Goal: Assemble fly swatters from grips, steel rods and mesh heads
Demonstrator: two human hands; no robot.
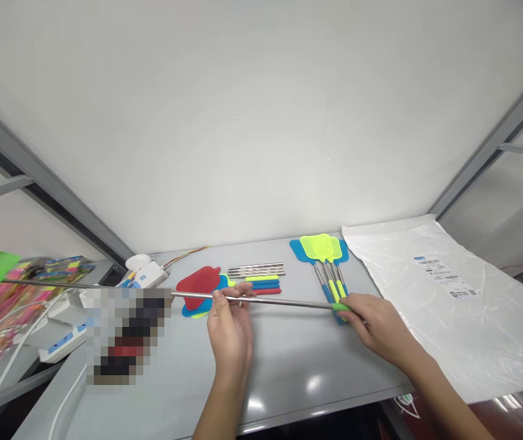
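A telescopic fly swatter (284, 301) with its steel rod drawn out long crosses in front of me, its green mesh head at the far left. My right hand (376, 318) is closed around the green handle end. Thumb on top, my left hand (230, 330) grips the rod partway along. Behind the left hand lie loose swatter heads, a red one (198, 284) above blue and yellow ones. Beside them are steel rods (256, 269) and several coloured handles (266, 285). Complete swatters (321, 247) in yellow and blue lie fanned near my right hand.
A white plastic mailing bag (426, 318) with a label covers the table's right side. Power strips (64, 342) and white cables stand at left, near colourful packaged goods (18, 299). A blurred-out patch hides part of the grey table (170, 373). A white wall rises behind.
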